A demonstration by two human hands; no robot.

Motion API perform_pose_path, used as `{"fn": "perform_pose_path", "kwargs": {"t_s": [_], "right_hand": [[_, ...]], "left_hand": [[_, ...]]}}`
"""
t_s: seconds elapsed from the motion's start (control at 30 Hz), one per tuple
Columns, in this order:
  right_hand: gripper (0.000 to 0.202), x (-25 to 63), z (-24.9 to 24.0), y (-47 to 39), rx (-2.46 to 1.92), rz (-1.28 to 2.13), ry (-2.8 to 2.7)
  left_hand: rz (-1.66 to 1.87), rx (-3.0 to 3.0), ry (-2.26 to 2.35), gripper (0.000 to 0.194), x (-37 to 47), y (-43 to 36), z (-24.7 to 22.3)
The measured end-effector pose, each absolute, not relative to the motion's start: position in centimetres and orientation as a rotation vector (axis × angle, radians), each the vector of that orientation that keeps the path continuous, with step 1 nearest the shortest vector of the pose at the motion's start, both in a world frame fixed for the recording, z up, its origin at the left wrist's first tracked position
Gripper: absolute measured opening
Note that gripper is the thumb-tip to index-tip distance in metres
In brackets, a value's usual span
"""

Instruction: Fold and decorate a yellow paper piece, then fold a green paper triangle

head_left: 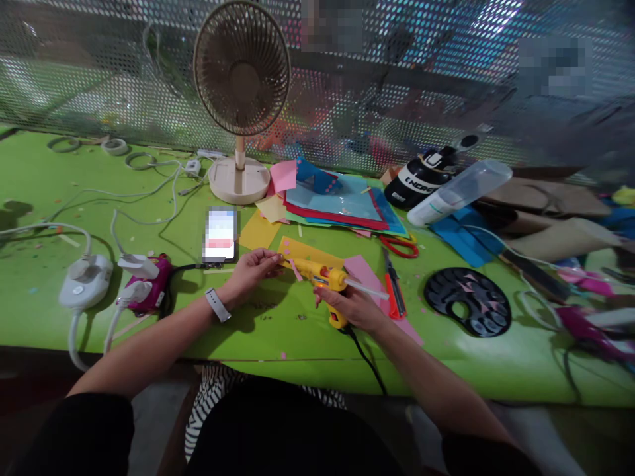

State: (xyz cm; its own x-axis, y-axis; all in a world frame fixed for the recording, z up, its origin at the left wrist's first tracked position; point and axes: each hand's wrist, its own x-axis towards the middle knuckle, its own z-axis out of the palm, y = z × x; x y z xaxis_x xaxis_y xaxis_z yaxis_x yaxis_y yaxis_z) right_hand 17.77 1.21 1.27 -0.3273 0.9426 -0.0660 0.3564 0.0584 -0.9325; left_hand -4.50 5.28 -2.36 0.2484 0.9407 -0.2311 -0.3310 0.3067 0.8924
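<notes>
My right hand (347, 304) is wrapped round the handle of a yellow glue gun (331, 294), with a clear glue stick (367, 288) poking out of its back. The gun's nozzle points left, at the fingertips of my left hand (256, 266). Those fingers are pinched together by a small pink paper strip (296, 270) near the nozzle; how much of it they grip is too small to tell. Beneath and behind the gun lie an orange paper sheet (315, 252) and a pink paper sheet (358, 268).
A fan (240, 178) stands at the back beside stacked coloured sheets (337, 205). A phone (219, 235) and power adapters (146, 284) lie left. Rightward are a red cutter (394, 294), scissors (401, 246), a black palette (469, 301) and bottles (419, 178).
</notes>
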Motion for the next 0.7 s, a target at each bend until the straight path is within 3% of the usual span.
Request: {"fn": "perform_pose_path", "kwargs": {"t_s": [0.37, 0.7], "right_hand": [[0.037, 17.7, 1.2, 1.2, -1.281, 1.239, -1.763], [0.042, 20.5, 1.3, 0.6, -1.155, 1.311, -1.518]], "left_hand": [[1.027, 0.835, 0.891, 0.032, -4.5, 5.3, -2.3], [1.066, 0.872, 0.919, 0.024, -4.8, 5.8, -3.0]]}}
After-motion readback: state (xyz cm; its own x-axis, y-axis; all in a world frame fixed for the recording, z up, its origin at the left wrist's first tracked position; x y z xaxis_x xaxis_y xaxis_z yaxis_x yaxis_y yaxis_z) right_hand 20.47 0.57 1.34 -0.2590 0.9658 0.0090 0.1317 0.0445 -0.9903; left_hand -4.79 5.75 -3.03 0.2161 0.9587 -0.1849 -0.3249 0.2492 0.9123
